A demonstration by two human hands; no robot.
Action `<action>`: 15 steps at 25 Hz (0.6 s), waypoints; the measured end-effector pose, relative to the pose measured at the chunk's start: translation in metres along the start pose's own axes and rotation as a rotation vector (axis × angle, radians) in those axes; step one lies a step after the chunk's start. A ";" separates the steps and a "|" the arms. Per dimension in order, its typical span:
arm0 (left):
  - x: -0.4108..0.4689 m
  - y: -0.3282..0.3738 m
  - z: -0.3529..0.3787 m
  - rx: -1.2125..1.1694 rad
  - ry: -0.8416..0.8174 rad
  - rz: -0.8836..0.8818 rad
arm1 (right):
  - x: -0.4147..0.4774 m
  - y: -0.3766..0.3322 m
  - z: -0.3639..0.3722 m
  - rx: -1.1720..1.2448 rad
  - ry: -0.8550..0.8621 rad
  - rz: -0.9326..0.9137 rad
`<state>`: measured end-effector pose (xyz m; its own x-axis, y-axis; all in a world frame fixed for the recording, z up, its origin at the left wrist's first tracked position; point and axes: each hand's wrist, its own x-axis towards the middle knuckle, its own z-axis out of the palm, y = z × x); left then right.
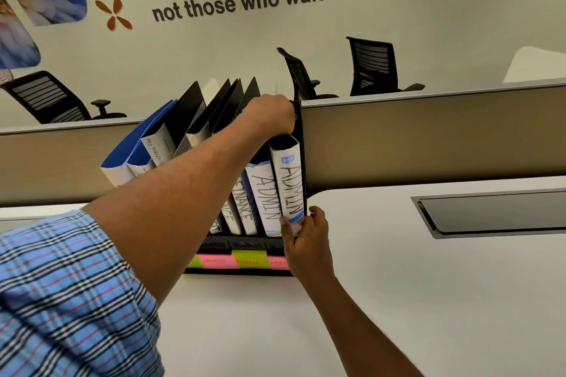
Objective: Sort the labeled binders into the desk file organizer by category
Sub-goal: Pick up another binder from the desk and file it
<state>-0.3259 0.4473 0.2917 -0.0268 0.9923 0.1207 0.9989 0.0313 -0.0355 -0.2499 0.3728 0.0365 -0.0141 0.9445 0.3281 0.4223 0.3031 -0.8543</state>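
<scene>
At the back of the white desk, against the grey partition, the black desk file organizer holds a fanned row of binders, and the danger is how loosely that row stands. On the left, the blue binders lean hard leftward with covers splayed, so a shove passed along the row could tip them further or spill them off that end. Nearer the right, pressing the last binder down before its lower corner is seated could jam it on the front lip or wedge it against its neighbour. Releasing it early could let it slump. The left hand is curled over the top edge of the outer ADMIN binder, and the right hand pinches the foot of its spine, thumb on one side and fingers on the other. That binder stands nearly upright in the rightmost slot, just beside a black upright strip that may be the organizer's end wall. The spines are white and hand-lettered in black marker: the FINANCE binders, then the inner ADMIN binder, then the outer one with a small blue badge. Sticky notes in green, pink and yellow along the front lip name the categories, and the right hand partly covers the rightmost note.
</scene>
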 end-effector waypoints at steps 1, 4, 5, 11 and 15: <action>0.000 0.000 0.003 0.023 0.002 -0.004 | -0.001 -0.003 0.001 0.039 0.012 -0.009; -0.002 0.001 0.016 0.049 -0.038 -0.089 | -0.005 -0.015 0.010 0.054 0.060 -0.032; 0.000 0.000 0.022 0.061 -0.054 -0.106 | -0.005 -0.018 0.013 0.015 0.076 -0.009; 0.007 0.003 0.034 0.060 -0.046 -0.112 | -0.007 -0.018 0.014 0.136 0.078 0.089; 0.008 0.001 0.035 0.048 -0.021 -0.138 | -0.005 -0.022 0.007 0.141 0.022 0.122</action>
<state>-0.3266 0.4596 0.2578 -0.1649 0.9805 0.1072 0.9827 0.1727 -0.0675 -0.2653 0.3620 0.0513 0.0501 0.9727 0.2266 0.2880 0.2032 -0.9358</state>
